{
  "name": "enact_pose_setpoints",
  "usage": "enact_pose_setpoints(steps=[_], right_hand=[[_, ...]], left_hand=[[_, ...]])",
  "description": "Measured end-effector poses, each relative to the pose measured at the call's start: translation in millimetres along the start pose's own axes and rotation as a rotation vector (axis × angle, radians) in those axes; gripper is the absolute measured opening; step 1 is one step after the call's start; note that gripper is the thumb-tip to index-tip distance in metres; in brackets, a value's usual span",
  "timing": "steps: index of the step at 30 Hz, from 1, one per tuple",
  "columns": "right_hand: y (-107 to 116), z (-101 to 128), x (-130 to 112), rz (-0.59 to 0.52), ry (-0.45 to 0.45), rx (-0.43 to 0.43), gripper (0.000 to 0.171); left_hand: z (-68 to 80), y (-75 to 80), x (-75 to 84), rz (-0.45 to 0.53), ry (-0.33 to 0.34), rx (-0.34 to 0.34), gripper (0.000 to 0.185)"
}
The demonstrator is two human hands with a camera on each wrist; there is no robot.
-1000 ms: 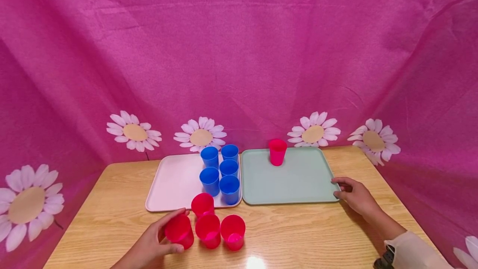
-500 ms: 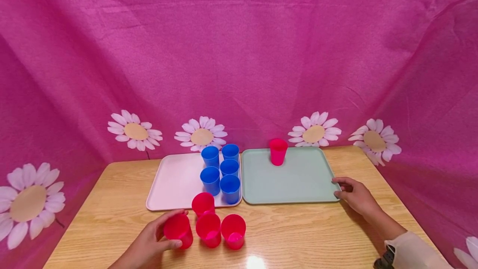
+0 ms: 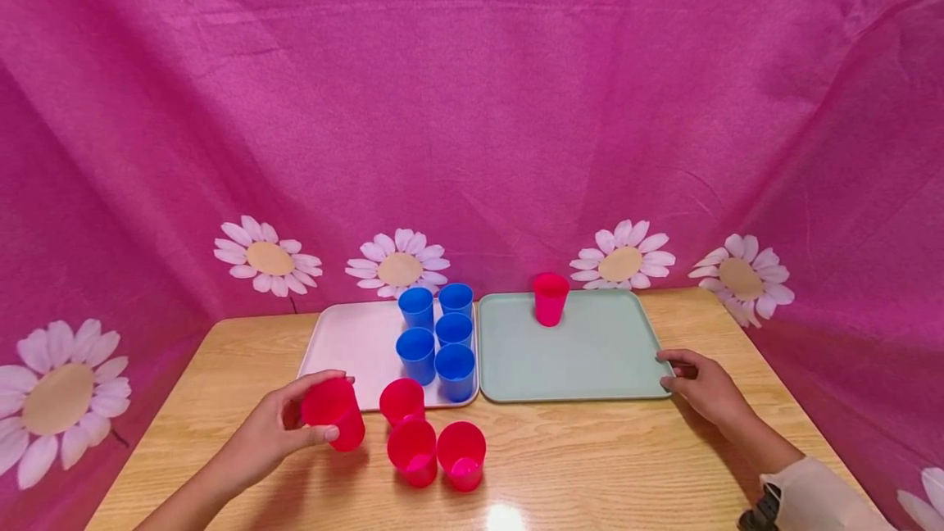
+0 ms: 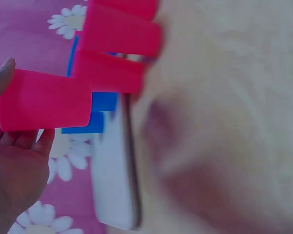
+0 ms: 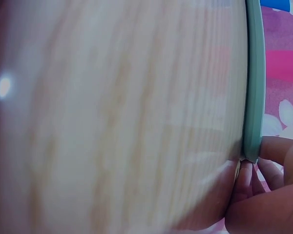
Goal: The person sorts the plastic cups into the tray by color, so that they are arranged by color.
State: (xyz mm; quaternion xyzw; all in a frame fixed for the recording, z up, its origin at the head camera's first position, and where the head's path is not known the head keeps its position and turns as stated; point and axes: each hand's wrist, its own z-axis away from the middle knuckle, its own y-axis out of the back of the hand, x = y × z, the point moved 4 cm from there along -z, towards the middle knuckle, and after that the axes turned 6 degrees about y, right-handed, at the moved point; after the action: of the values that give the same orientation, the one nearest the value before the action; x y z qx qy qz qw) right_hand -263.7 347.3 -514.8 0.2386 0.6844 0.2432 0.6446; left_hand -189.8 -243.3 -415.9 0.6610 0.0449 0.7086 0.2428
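My left hand (image 3: 258,437) grips a red cup (image 3: 341,420) by its sides, thumb in front, just off the near left corner of the pale pink tray (image 3: 347,342). The left wrist view shows this cup (image 4: 44,100) held clear of the wooden table, fingers curled round it. Three more red cups stand upright to its right, one (image 3: 401,400) at the pink tray's front edge, two others (image 3: 413,451) nearer me. At the right end of the pale green tray (image 3: 583,367), my right hand (image 3: 704,388) pinches the rim near the front corner.
Several blue cups (image 3: 455,371) stand in two rows on the pink tray's right side. One red cup (image 3: 550,301) stands at the back of the green tray. Behind the wooden table (image 3: 575,465) hangs a magenta cloth (image 3: 472,146) with daisies.
My left hand has lifted the leftmost red cup off the table and carried it up and left, away from the other red cups. My right hand stays at the green tray.
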Motion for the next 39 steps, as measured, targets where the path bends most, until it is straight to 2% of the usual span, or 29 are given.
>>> enact_pose_setpoints(steps=[3,6,10,17,22,30,34,39], right_hand=[[0.2,0.3,-1.0,-0.005,0.001,-0.002,0.040],[0.2,0.3,-1.0,-0.006,0.001,-0.005,0.040],[0.1,-0.6,0.4,0.001,-0.002,-0.002,0.040],[-0.5,-1.2,1.3,-0.002,-0.003,-0.004,0.041],[-0.8,-1.0,1.9,0.003,-0.001,0.001,0.041],[-0.2,-1.6,1.9,0.024,0.009,0.008,0.041],[-0.4,-2.0,2.6,0.020,0.002,0.005,0.041],[-0.7,-1.6,3.8,0.011,0.001,-0.001,0.042]], left_hand=[[-5.9,7.1,15.6,0.020,-0.034,0.006,0.065],[-13.6,10.6,31.4,0.051,-0.095,-0.014,0.062],[-24.3,10.8,52.9,0.058,-0.118,-0.026,0.064],[-45.0,-0.6,84.8,-0.001,-0.047,-0.016,0.072],[-60.5,-21.3,101.3,0.058,-0.019,-0.007,0.071],[-83.8,-64.5,114.5,0.207,0.001,-0.002,0.067],[-95.4,-86.7,122.7,0.232,0.012,0.007,0.065],[-109.6,-113.8,129.0,0.213,0.012,0.026,0.065]])
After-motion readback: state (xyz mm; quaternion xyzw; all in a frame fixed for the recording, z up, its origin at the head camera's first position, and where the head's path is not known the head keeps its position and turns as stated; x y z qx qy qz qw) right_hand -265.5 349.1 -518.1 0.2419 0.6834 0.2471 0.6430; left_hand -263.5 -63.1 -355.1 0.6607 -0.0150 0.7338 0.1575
